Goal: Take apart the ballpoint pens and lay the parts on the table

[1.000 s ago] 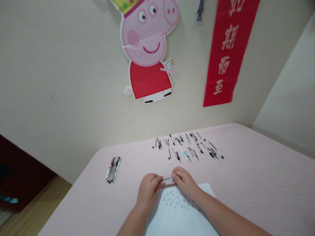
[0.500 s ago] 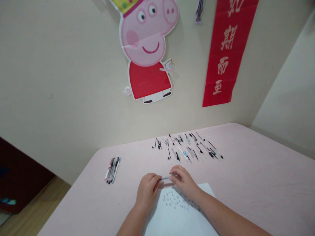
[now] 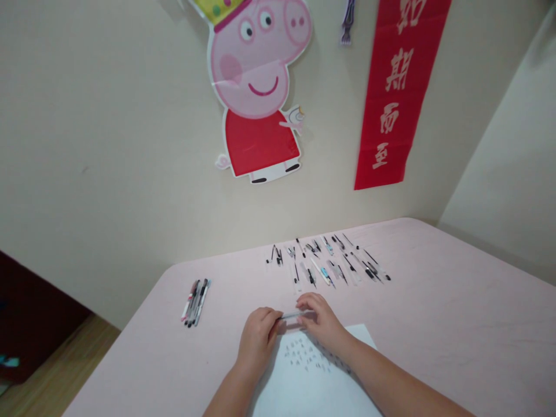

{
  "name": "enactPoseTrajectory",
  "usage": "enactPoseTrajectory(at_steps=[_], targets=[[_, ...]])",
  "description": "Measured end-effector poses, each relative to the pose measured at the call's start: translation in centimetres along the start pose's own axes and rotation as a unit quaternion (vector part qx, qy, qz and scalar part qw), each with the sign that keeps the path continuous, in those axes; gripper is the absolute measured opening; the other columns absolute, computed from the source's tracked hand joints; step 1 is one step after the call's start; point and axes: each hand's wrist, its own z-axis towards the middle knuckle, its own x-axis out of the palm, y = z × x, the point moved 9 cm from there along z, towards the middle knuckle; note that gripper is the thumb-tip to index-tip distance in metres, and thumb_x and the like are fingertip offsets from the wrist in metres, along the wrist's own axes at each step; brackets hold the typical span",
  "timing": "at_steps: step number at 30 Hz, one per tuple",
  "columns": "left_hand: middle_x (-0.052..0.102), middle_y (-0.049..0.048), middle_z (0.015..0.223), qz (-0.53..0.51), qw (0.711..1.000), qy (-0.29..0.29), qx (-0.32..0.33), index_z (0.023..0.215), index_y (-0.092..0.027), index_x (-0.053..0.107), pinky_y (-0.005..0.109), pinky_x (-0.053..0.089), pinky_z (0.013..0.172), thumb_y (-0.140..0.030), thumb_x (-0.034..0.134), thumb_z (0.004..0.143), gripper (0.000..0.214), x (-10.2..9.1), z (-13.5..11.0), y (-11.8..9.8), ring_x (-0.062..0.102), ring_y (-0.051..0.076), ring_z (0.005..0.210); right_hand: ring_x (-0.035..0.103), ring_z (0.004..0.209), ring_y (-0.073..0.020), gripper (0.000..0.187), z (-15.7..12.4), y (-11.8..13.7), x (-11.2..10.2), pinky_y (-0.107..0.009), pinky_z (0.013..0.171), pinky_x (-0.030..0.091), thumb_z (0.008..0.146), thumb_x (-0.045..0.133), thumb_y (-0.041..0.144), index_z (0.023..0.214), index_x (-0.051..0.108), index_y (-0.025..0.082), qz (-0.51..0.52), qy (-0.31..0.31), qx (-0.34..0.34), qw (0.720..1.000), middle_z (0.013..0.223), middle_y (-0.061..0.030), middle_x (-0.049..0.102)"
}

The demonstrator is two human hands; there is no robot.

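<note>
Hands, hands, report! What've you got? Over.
Left hand, right hand both pinching thin clear plastic pen. Over scribbled white paper sheet. Loose pen parts beyond, apart.

Cream wall (image 3: 108, 116), pink table (image 3: 456, 324), wooden floor (image 3: 52, 388)

A red banner (image 3: 397, 95) on the wall carries white Chinese characters 期而至, while handwriting on the paper (image 3: 330, 394) is illegible.

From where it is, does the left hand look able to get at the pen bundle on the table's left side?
Probably yes. Only bare table lies between the left hand and the bundle. But its grip is on the pen shared with the right hand.
</note>
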Motion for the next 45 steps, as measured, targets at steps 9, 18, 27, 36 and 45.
enactPoseTrajectory(at_steps=[9, 18, 27, 36, 45], targets=[[0.066, 0.0067, 0.087, 0.001, 1.0, 0.013, -0.003, 0.096, -0.019, 0.064, 0.035, 0.048, 0.074, -0.021, 0.05, 0.089, 0.016, 0.4, 0.0, 0.1, 0.06, 0.02, 0.083, 0.053, 0.099, -0.0221, 0.013, 0.1, 0.5, 0.2, -0.039, 0.091, 0.04, 0.08, 0.056, 0.02, 0.069, 0.063, 0.02, -0.013, 0.016, -0.005, 1.0, 0.096, -0.0079, 0.062], [0.067, 0.007, 0.086, -0.005, 1.0, -0.002, -0.008, 0.095, -0.018, 0.065, 0.034, 0.049, 0.073, -0.02, 0.05, 0.088, 0.017, -0.2, 0.1, 0.1, 0.061, 0.02, 0.081, 0.055, 0.098, -0.0218, 0.011, 0.2, 0.1, 0.0, -0.038, 0.09, 0.041, 0.07, 0.06, 0.012, 0.076, 0.063, 0.02, 0.015, 0.011, 0.005, 1.0, 0.095, -0.0063, 0.063], [0.065, 0.008, 0.085, 0.013, 1.0, -0.003, -0.009, 0.099, -0.02, 0.067, 0.033, 0.048, 0.07, -0.016, 0.044, 0.087, 0.026, -0.8, 0.2, 0.0, 0.06, 0.02, 0.079, 0.056, 0.083, -0.0193, 0.015, 0.1, -1.6, -0.4, -0.033, 0.077, 0.046, 0.071, 0.055, 0.015, 0.083, 0.061, 0.02, 0.031, -0.022, 0.055, 0.998, 0.088, -0.0049, 0.062], [0.065, 0.0071, 0.085, 0.064, 0.998, -0.006, -0.013, 0.094, -0.02, 0.067, 0.032, 0.045, 0.07, -0.015, 0.046, 0.085, 0.024, -2.1, 0.3, 1.3, 0.059, 0.02, 0.079, 0.057, 0.081, -0.02, 0.013, 0.1, -2.4, -0.7, -0.032, 0.073, 0.046, 0.072, 0.055, 0.018, 0.082, 0.062, 0.019, 0.026, -0.03, 0.088, 0.995, 0.086, -0.0059, 0.063], [0.063, 0.0042, 0.083, 0.141, 0.99, 0.006, 0.015, 0.091, -0.023, 0.066, 0.035, 0.043, 0.078, -0.01, 0.045, 0.082, 0.026, -3.0, 0.3, 2.6, 0.056, 0.019, 0.08, 0.054, 0.074, -0.0185, 0.01, 0.1, -2.3, -0.9, -0.031, 0.069, 0.044, 0.069, 0.056, 0.012, 0.075, 0.06, 0.019, -0.045, -0.047, 0.073, 0.995, 0.078, -0.0031, 0.061]])
